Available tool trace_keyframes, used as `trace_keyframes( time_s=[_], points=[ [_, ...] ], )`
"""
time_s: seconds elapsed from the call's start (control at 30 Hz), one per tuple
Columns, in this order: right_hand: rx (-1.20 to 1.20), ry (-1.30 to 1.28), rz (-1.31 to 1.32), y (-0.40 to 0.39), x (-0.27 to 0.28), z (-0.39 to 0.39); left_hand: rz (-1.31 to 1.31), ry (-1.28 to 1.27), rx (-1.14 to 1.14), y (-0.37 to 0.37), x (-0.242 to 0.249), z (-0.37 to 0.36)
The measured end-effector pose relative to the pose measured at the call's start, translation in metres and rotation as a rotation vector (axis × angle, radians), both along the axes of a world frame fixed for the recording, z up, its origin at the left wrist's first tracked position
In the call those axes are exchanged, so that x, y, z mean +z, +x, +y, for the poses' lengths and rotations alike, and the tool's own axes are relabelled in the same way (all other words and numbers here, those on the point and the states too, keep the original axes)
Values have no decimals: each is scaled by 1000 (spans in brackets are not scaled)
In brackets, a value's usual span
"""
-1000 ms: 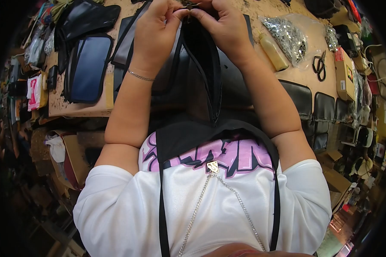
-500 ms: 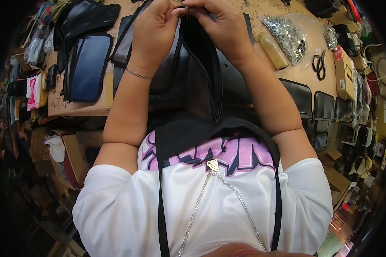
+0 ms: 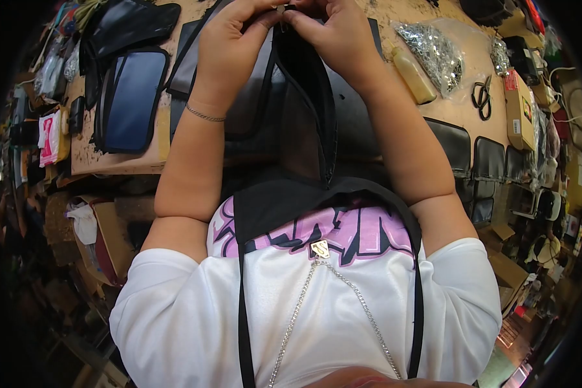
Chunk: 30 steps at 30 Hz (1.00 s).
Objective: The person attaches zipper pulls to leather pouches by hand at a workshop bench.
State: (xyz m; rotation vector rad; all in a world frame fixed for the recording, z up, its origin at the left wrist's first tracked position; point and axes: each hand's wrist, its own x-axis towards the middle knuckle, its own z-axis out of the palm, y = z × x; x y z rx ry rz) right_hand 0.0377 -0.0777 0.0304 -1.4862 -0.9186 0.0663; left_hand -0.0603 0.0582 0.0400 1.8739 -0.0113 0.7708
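At the top edge of the head view, my left hand (image 3: 229,48) and my right hand (image 3: 339,45) meet with fingers pinched. Between them they grip the upper end of a long black zipper (image 3: 325,129), whose two sides part and hang down toward my apron. A small shiny metal bit (image 3: 280,9) shows at the fingertips; its kind is too small to tell. Some of the fingers are cut off by the frame. Under my forearms lie dark flat leather-like panels (image 3: 246,103).
Black-edged panels (image 3: 134,97) and a black folded piece (image 3: 132,29) lie on the left of the worktable (image 3: 119,165). On the right are a yellowish bottle (image 3: 414,74), a plastic bag of metal parts (image 3: 433,55), black scissors (image 3: 481,100) and a cardboard box (image 3: 519,116).
Both hands have shifted slightly, with the fingertips at the zipper's end a little further apart and a shiny bit now showing between them. The zipper's lower end sways slightly.
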Motion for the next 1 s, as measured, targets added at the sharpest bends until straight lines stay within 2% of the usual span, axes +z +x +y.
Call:
trace_keyframes(
  time_s=[0.1,0.2,0.27,0.37,0.6,0.7,0.77,0.87,1.0],
  points=[
    [83,4,38,7,-2,0,6,-23,-29,-2,-1,1],
    [150,-25,68,14,-1,-2,40,-173,-49,-2,-2,-1],
    [189,-9,105,16,-2,-1,29,-147,-52,-2,-2,0],
    [141,-102,80,13,10,-6,50,-119,-62,-2,0,2],
    [103,-111,-19,9,16,-9,-24,34,-50,3,-9,8],
    [98,-117,-4,7,17,-9,8,-310,-107,3,-7,0],
    [111,-138,75,3,24,-10,-19,-275,-93,5,-13,7],
    [165,-135,55,5,20,-8,-35,-260,-94,7,-16,12],
    [110,-192,-42,0,30,-11,25,-216,-70,2,-8,11]
  ],
)
